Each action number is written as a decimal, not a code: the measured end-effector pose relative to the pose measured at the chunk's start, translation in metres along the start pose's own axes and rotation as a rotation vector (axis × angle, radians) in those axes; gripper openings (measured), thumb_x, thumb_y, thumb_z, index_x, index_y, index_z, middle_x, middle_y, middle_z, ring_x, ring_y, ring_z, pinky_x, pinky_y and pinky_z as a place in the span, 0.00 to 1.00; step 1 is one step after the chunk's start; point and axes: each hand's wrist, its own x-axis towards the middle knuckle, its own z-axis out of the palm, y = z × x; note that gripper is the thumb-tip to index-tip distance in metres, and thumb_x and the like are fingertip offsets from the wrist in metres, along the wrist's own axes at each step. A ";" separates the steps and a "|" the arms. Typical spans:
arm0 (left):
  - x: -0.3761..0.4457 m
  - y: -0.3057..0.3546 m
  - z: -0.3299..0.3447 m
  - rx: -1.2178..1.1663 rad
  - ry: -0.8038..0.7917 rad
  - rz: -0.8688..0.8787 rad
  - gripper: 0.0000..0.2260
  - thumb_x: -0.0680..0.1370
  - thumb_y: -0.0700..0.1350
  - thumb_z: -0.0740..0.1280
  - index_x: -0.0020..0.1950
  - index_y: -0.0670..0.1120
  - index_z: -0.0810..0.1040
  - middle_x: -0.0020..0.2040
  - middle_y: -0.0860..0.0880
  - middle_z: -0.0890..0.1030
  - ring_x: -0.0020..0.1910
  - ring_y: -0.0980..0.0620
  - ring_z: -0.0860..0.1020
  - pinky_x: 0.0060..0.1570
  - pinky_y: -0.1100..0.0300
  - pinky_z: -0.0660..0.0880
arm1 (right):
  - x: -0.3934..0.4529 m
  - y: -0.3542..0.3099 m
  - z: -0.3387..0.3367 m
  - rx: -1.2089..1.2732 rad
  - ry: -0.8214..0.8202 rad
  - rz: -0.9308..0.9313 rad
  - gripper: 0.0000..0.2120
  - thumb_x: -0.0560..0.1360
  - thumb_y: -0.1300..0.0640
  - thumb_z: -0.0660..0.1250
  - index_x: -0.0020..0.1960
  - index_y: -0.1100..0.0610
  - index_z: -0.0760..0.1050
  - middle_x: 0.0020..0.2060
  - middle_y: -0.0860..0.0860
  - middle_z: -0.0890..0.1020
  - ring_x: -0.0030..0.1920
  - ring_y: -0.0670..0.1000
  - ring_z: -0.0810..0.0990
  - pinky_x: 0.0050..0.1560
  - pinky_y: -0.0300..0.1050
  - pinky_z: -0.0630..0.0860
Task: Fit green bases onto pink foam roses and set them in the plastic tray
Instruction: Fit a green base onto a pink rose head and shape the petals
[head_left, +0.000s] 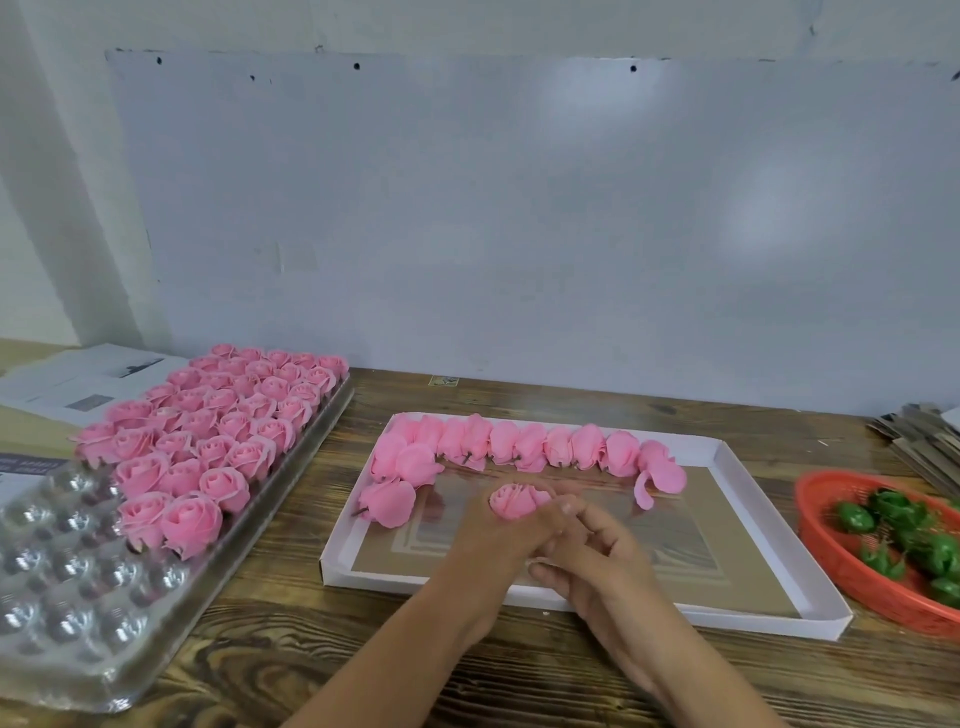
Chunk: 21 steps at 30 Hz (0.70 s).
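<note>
My left hand (498, 540) holds one pink foam rose (514, 501) above the white cardboard box lid (727, 608). My right hand (597, 545) meets it from the right, and its thumb and forefinger pinch at the rose's underside. No green base shows between the fingers. A row of loose pink roses (530, 447) lies along the lid's far side. Green bases (904, 525) sit in a red basket (831, 540) at the right. The clear plastic tray (67, 587) at the left holds several rows of upright roses (223, 421); its near cups are bare.
Papers (78, 379) lie at the far left behind the tray. A stack of flat cardboard (919, 441) sits at the far right behind the basket. The wooden table (322, 660) shows between tray and lid. A pale wall panel stands close behind.
</note>
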 end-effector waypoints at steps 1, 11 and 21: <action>0.001 -0.002 -0.001 -0.039 0.003 0.003 0.13 0.69 0.54 0.78 0.47 0.47 0.86 0.44 0.45 0.84 0.47 0.50 0.82 0.48 0.57 0.80 | 0.001 0.000 0.000 0.053 -0.001 0.027 0.15 0.72 0.62 0.69 0.58 0.63 0.78 0.49 0.60 0.82 0.46 0.52 0.81 0.46 0.43 0.80; -0.003 -0.005 -0.001 -0.067 -0.076 0.043 0.19 0.62 0.55 0.84 0.50 0.53 0.85 0.48 0.50 0.86 0.51 0.52 0.84 0.48 0.61 0.79 | 0.002 0.004 -0.003 -0.017 0.081 0.044 0.15 0.61 0.59 0.77 0.48 0.58 0.83 0.49 0.57 0.85 0.49 0.54 0.84 0.50 0.48 0.82; -0.007 0.000 0.003 -0.013 0.020 -0.006 0.20 0.71 0.60 0.72 0.52 0.46 0.85 0.43 0.43 0.84 0.39 0.46 0.80 0.35 0.56 0.78 | -0.003 -0.003 0.004 -0.044 -0.021 0.074 0.11 0.68 0.60 0.73 0.49 0.62 0.82 0.35 0.57 0.80 0.34 0.49 0.77 0.34 0.39 0.76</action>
